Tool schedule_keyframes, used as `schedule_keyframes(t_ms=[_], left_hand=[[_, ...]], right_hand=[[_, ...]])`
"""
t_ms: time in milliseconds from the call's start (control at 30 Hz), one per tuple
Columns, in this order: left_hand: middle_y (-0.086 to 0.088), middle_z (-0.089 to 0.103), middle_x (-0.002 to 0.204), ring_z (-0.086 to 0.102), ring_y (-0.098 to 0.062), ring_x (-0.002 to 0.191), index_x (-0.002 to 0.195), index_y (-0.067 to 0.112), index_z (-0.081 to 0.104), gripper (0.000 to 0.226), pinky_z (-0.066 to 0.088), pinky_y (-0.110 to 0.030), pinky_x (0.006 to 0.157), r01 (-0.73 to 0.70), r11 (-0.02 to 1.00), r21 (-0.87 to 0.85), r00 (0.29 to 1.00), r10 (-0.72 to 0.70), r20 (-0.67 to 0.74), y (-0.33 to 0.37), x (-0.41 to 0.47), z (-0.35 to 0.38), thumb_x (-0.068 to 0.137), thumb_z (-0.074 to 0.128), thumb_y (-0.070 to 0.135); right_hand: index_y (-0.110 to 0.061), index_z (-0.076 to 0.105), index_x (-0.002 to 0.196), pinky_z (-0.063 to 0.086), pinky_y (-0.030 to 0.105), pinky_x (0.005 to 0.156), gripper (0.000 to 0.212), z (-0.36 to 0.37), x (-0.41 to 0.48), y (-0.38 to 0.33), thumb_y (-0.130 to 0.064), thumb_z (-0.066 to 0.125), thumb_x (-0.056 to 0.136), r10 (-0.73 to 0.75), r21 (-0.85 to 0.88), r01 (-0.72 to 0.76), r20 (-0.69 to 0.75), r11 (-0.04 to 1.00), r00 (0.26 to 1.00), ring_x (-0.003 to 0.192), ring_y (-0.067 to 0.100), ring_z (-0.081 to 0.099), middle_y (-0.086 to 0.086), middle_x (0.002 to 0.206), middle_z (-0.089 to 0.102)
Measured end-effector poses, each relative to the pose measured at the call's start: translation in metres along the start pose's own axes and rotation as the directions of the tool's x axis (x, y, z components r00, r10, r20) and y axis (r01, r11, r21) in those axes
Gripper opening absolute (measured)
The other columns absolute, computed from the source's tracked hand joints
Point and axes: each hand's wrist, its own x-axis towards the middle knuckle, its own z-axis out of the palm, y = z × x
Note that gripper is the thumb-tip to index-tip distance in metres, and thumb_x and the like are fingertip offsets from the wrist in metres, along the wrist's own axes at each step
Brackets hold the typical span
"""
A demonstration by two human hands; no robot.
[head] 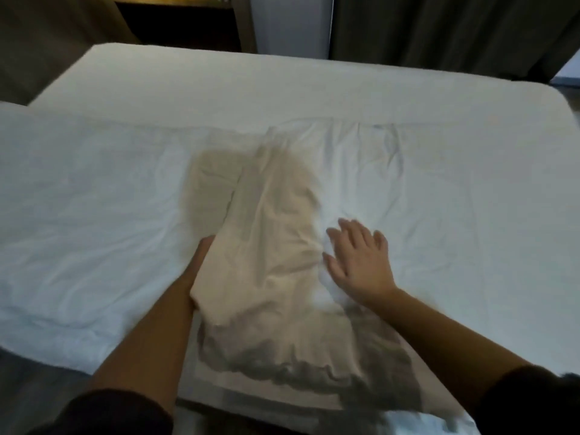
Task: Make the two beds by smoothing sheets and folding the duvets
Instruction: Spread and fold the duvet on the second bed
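The white duvet [94, 215] lies creased across the near half of the bed [533, 127], its far edge a straight fold over the smooth sheet [282, 83]; a crumpled beige cloth [270, 233] sits on its middle, blurred toward the near edge; the right hand [357, 259] rests flat on the duvet just beside the cloth, grip wide, fingers spread, holding nothing; the left hand [204, 249] is tucked at the cloth's left edge, fingers hidden beneath it, so its grip cannot be told; a dark curtain [439, 26] hangs beyond the bed.
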Motion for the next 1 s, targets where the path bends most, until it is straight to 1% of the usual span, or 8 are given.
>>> schedule_keyframes(t_ms=[67, 200, 333, 433, 533, 700, 833, 1000], left_hand=[[0.001, 0.056, 0.118, 0.050, -0.020, 0.114, 0.131, 0.016, 0.048, 0.036, 0.043, -0.014, 0.078, 0.005, 0.999, -0.045, 0.998, -0.007, -0.056, 0.022, 0.023, 0.015, 0.104, 0.034, 0.034], [0.020, 0.039, 0.135, 0.050, -0.006, 0.108, 0.135, 0.032, 0.036, 0.076, 0.039, -0.012, 0.082, 0.062, 0.998, 0.015, 0.984, -0.064, 0.169, 0.063, 0.072, 0.056, 0.077, 0.034, 0.083], [-0.006, 0.073, 0.091, 0.070, -0.012, 0.068, 0.107, 0.015, 0.065, 0.047, 0.053, -0.024, 0.066, 0.136, 0.987, -0.088, 0.942, -0.101, 0.320, 0.075, 0.150, 0.098, 0.097, 0.041, 0.053], [-0.005, 0.074, 0.095, 0.070, -0.013, 0.081, 0.111, 0.011, 0.064, 0.034, 0.055, -0.022, 0.071, 0.098, 0.993, 0.071, 0.886, -0.120, 0.448, 0.077, 0.174, 0.140, 0.093, 0.058, 0.038], [0.000, 0.053, 0.119, 0.055, -0.014, 0.101, 0.137, 0.006, 0.046, 0.060, 0.044, -0.010, 0.062, -0.113, 0.974, 0.197, 0.941, 0.041, 0.335, 0.091, 0.170, 0.140, 0.084, 0.072, 0.019], [0.010, 0.059, 0.099, 0.059, 0.010, 0.069, 0.122, 0.016, 0.049, 0.056, 0.042, -0.004, 0.054, -0.398, 0.901, 0.171, 0.914, 0.374, 0.155, 0.116, 0.177, 0.052, 0.076, 0.080, 0.013], [-0.016, 0.047, 0.137, 0.060, -0.030, 0.107, 0.145, 0.025, 0.021, 0.131, 0.055, -0.039, 0.085, 0.016, 0.964, 0.266, 0.999, -0.022, 0.023, 0.087, 0.211, -0.015, 0.038, 0.085, 0.068], [-0.009, 0.052, 0.140, 0.060, -0.029, 0.112, 0.147, 0.011, 0.032, 0.131, 0.052, -0.040, 0.088, 0.175, 0.963, 0.203, 0.936, -0.227, 0.270, 0.082, 0.243, -0.002, 0.044, 0.078, 0.079]], right_hand=[[-0.025, 0.038, 0.145, 0.021, 0.064, 0.108, 0.062, -0.005, 0.036, 0.011, -0.055, 0.030, 0.092, 0.061, 0.000, -0.061, -0.035, 0.998, 0.998, 0.144, 0.035, 0.026, 0.010, 0.156, 0.030], [-0.040, 0.002, 0.153, -0.002, 0.067, 0.111, 0.068, -0.004, 0.106, 0.035, -0.067, 0.020, 0.094, 0.225, 0.023, -0.228, 0.093, 0.973, 0.970, 0.149, 0.034, -0.009, 0.005, 0.163, -0.006], [-0.042, -0.020, 0.149, -0.002, 0.068, 0.111, 0.078, 0.042, 0.104, 0.064, -0.077, -0.009, 0.080, 0.314, -0.145, -0.290, 0.191, 0.946, 0.930, 0.148, 0.033, -0.013, 0.005, 0.162, -0.016], [-0.037, -0.020, 0.150, -0.001, 0.067, 0.112, 0.087, 0.063, 0.094, 0.073, -0.075, -0.021, 0.073, 0.339, -0.181, -0.303, 0.230, 0.936, 0.912, 0.149, 0.033, -0.011, 0.007, 0.162, -0.015], [-0.037, -0.013, 0.152, -0.001, 0.062, 0.116, 0.084, 0.049, 0.098, 0.066, -0.073, -0.006, 0.077, 0.353, -0.044, -0.351, 0.182, 0.935, 0.918, 0.150, 0.027, -0.010, 0.004, 0.163, -0.013], [-0.040, 0.007, 0.153, 0.000, 0.056, 0.115, 0.074, 0.021, 0.120, 0.005, -0.062, 0.025, 0.085, 0.308, 0.182, -0.288, -0.098, 0.940, 0.946, 0.151, 0.026, -0.003, 0.002, 0.164, -0.001], [-0.041, -0.001, 0.153, 0.001, 0.064, 0.114, 0.080, 0.047, 0.142, -0.032, -0.069, 0.006, 0.079, 0.300, -0.042, -0.298, 0.211, 0.954, 0.930, 0.149, 0.030, -0.010, 0.003, 0.164, -0.009], [-0.031, 0.011, 0.152, -0.002, 0.064, 0.114, 0.076, 0.046, 0.167, -0.060, -0.067, 0.017, 0.086, 0.304, 0.056, -0.310, 0.098, 0.949, 0.948, 0.149, 0.028, -0.012, 0.000, 0.163, -0.009]])
